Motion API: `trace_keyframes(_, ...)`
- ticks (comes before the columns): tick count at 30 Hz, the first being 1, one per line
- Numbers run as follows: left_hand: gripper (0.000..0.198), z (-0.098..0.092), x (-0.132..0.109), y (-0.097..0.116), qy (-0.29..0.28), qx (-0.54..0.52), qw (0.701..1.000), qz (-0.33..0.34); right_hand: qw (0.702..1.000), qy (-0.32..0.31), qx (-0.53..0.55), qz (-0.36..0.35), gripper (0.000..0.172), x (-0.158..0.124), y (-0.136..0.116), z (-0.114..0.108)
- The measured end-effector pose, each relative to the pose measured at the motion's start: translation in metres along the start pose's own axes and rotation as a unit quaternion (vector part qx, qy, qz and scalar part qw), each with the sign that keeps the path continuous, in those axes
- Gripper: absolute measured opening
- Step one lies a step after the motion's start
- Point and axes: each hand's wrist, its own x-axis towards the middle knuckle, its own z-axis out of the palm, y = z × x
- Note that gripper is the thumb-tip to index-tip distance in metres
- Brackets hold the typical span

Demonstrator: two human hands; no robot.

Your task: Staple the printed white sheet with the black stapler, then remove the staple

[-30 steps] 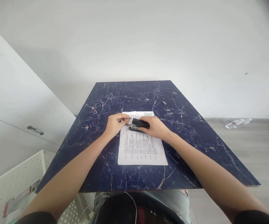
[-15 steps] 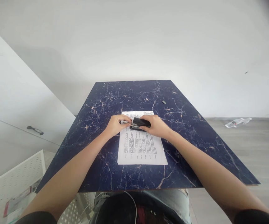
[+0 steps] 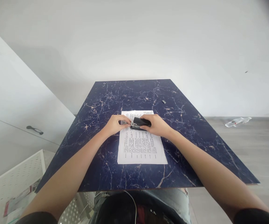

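Possibly, the stapler (image 3: 139, 121) could skid on the paper (image 3: 141, 147) if the right hand (image 3: 157, 125), gripping it, slackens while the left hand (image 3: 114, 125), fingers narrowed at nine o'clock, hold unclear, pushes.

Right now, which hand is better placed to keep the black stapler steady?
The right hand, I'd judge: it grips the black stapler around its body, over the printed paper, while the left hand is only at its metal end.

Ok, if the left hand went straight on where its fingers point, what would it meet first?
The left hand would likely meet the black stapler held by the right hand; depth is unclear, so they may be touching.
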Motion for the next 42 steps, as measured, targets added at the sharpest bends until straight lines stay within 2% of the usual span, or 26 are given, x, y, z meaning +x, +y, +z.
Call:
trace_keyframes(9,0.004,0.002,-0.001,0.003,0.016,-0.008,1.000,-0.008,1.000,0.003,-0.006,0.005,0.017,0.001,-0.001,0.000)
trace_keyframes(18,0.009,0.003,0.001,0.000,0.097,-0.049,0.994,-0.005,1.000,0.002,-0.012,0.006,0.018,0.001,-0.002,0.000)
trace_keyframes(21,0.013,0.007,0.000,-0.005,0.129,-0.113,0.984,-0.052,1.000,0.000,-0.006,0.005,0.019,0.001,-0.002,0.000)
trace_keyframes(25,0.027,0.011,-0.001,-0.013,0.170,-0.236,0.946,-0.145,1.000,0.000,-0.001,0.004,0.018,0.001,-0.001,-0.001)
trace_keyframes(28,0.029,0.012,-0.001,-0.014,0.170,-0.273,0.932,-0.168,1.000,0.003,-0.001,0.004,0.017,0.001,-0.001,0.000)
trace_keyframes(32,0.030,0.012,-0.002,-0.006,0.153,-0.216,0.954,-0.139,1.000,0.007,-0.001,0.001,0.016,0.001,-0.001,0.001)
trace_keyframes(36,0.020,0.013,-0.003,0.004,0.120,-0.112,0.983,-0.086,1.000,0.009,-0.006,-0.001,0.017,0.001,0.001,0.002)
trace_keyframes(39,0.010,0.014,-0.003,0.008,0.122,-0.045,0.990,-0.059,1.000,0.007,-0.007,-0.002,0.017,0.001,0.002,0.002)
trace_keyframes(42,0.005,0.015,-0.003,0.008,0.117,-0.037,0.991,-0.057,1.000,0.004,-0.007,-0.001,0.017,0.001,0.001,0.001)
